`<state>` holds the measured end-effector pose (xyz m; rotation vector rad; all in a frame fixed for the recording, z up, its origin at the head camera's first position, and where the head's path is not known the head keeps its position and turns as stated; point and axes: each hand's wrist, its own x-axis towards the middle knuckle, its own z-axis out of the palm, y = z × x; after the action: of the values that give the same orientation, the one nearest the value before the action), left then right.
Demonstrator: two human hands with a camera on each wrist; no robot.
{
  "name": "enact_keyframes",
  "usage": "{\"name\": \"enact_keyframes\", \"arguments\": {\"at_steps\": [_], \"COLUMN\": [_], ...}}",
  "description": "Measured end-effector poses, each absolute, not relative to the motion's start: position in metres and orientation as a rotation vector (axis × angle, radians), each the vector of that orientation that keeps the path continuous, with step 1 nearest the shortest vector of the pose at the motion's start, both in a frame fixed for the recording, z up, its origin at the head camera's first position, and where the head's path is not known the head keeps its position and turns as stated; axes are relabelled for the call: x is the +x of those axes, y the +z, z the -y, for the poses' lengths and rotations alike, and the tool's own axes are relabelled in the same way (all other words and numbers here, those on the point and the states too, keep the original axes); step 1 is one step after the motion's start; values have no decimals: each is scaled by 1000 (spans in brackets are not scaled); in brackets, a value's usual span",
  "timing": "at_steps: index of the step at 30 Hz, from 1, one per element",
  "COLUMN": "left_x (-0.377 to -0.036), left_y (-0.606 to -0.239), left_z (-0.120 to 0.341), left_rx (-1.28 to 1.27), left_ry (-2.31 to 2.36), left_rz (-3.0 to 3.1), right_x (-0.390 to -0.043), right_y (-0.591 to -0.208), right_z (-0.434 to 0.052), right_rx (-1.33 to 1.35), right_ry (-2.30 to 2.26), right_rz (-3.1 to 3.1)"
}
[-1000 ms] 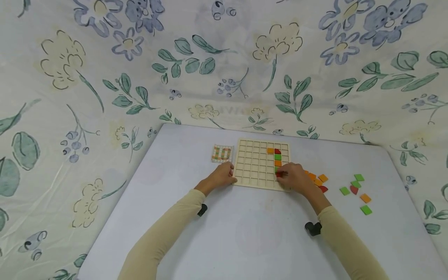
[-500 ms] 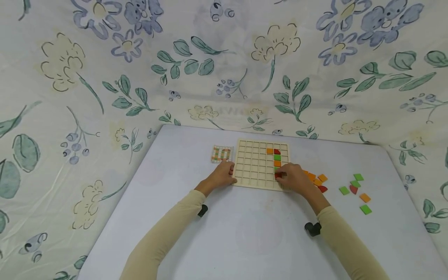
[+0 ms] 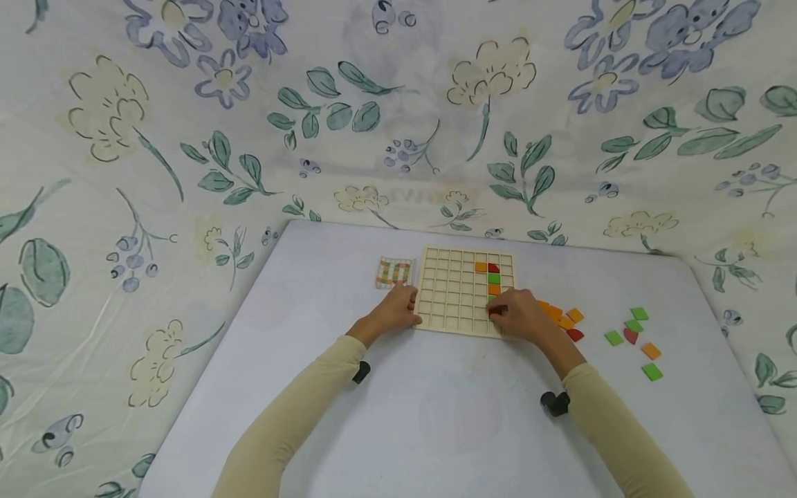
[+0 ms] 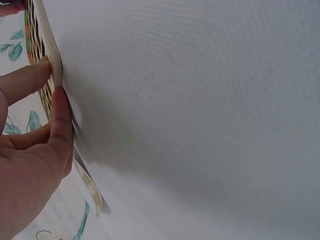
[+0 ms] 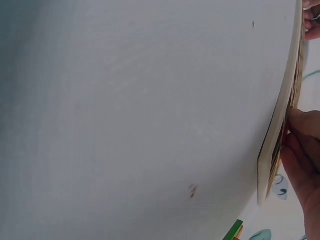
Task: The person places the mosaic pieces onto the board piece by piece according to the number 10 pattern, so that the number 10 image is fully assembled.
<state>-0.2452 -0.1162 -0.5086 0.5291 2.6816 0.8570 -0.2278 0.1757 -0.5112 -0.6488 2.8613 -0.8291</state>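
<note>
Grid board (image 3: 453, 290): on the white table (image 3: 436, 422), toward its far side
Checked card (image 3: 392, 268): just left of the board, patterned in orange, green and white
Orange cluster (image 3: 554, 312): tiles on the table, right of the board, partly hidden by the right hand (image 3: 523, 317); a loose red tile (image 3: 575, 335) at its near end
Scattered tiles (image 3: 650, 351): green, orange and red, farther right, well apart from the board
Backdrop (image 3: 436, 62): pale cloth with blue and cream flowers, rising behind the table
Obstruction: right hand over the near right part of the board; left hand (image 3: 394, 309) across its near left corner and overlapping the checked card, contact with the card not discernible
Left grip: thumb and fingers pinching the board's edge at that corner
Right grip: fingertips drawn narrow on a held red piece (image 3: 495, 312), second column from the right
Board surface: pale, square in outline, divided by raised ribs into cells
Placed pieces: orange tile (image 3: 481, 267) beside a curved red piece (image 3: 494, 268), second row from the far edge; then, toward the person, green, orange and a partly covered green, ending at the held red piece
</note>
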Motion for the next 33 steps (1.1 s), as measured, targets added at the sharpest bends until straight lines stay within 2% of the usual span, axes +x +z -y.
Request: {"name": "enact_keyframes", "arguments": {"at_steps": [15, 33], "left_x": [-246, -246], "left_y": [-509, -510], "left_z": [116, 118], "left_rx": [521, 476], "left_ry": [882, 895], "left_rz": [-2659, -2650], "right_x": [-221, -204], "right_y": [-512, -511], "right_z": [-193, -296], "right_rx": [-636, -225], "right_ry": [-901, -958], "right_rz": [-2923, -3062]}}
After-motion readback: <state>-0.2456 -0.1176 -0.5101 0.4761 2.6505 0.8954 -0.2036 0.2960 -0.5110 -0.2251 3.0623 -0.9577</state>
